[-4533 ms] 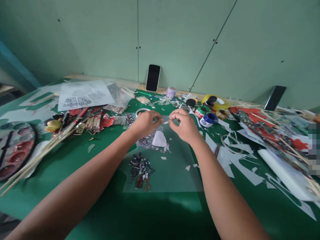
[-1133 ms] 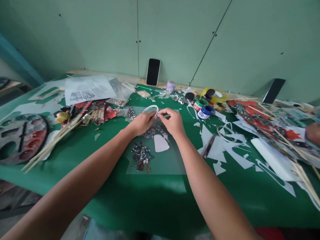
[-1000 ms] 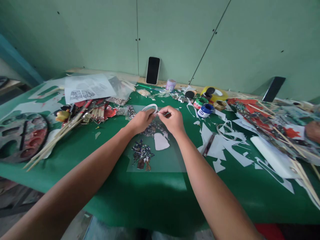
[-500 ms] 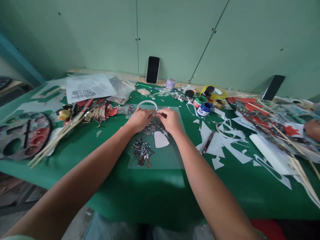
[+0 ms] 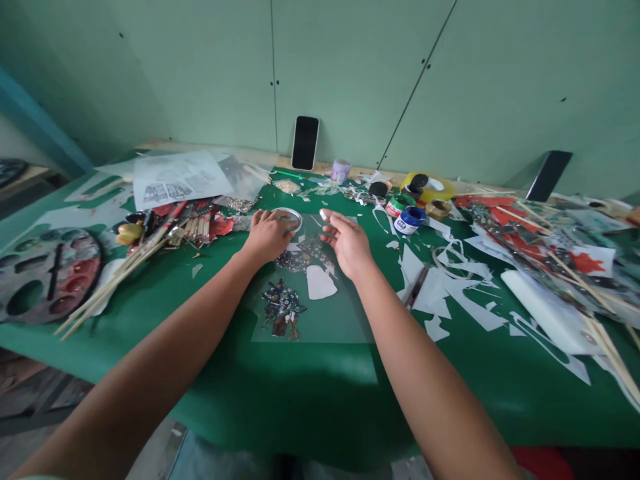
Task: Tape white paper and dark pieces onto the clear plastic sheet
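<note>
My left hand (image 5: 271,235) is closed around the near-left side of a white ring that looks like a roll of tape (image 5: 296,217). To its right, my right hand (image 5: 349,245) is held up with a small white piece of tape (image 5: 323,215) at its fingertips. Under both hands lies a clear plastic sheet (image 5: 345,320) on the green tabletop. On this sheet rest a pale rounded cutout (image 5: 321,283), a dark patterned cutout (image 5: 283,308) and another patterned piece (image 5: 313,252), partly covered.
A paint palette (image 5: 80,267) and wooden sticks (image 5: 113,290) lie left. Paint jars (image 5: 410,220), paper scraps (image 5: 470,303) and a cutter (image 5: 415,288) are right. A phone (image 5: 305,143) leans on the wall; a second dark phone (image 5: 549,175) stands far right.
My hands have moved apart, the left one shifting left with the tape roll, now tilted flatter. The right hand has turned its fingers up. Another person's hand at far right has left view.
</note>
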